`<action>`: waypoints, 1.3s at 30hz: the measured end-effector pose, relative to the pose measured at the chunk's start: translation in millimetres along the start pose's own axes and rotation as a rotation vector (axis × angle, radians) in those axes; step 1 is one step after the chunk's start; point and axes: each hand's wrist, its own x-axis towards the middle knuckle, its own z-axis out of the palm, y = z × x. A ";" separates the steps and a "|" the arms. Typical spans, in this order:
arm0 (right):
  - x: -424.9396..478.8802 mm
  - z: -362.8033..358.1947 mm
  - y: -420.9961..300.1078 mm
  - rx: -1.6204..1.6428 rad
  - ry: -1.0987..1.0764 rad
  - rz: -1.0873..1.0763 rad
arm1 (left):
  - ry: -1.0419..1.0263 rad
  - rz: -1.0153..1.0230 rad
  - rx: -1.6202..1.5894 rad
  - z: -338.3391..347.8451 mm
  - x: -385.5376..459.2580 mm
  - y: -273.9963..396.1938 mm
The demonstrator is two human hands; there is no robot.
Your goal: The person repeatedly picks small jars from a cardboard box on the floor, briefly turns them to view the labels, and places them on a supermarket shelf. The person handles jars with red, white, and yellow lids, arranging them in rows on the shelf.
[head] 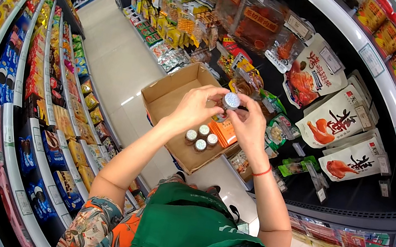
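Note:
Between the fingertips of my left hand [199, 104] and my right hand [250, 119] is a small jar [231, 101] with a shiny silvery lid, held above an open cardboard box [165, 92]. Both hands touch it, one from each side. Most of the jar's body is hidden beneath the lid and fingers. Inside the box, several similar jars [200, 145] with pale speckled tops stand close together. Orange printed packets [225, 132] lie beside them, partly covered by my right hand. A red cord bracelet circles my right wrist.
Shelves of packaged snacks [63, 119] line the aisle on the left. On the right, pouches [332, 115] and bags hang from hooks on a dark rack. Red-lidded tins [390, 36] stand on the upper right shelf. Tiled floor [105, 39] runs between the shelves.

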 end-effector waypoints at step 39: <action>-24.2 140.5 122.4 -0.487 -0.337 0.073 | -0.404 -0.087 0.229 12.5 -19.2 -221.4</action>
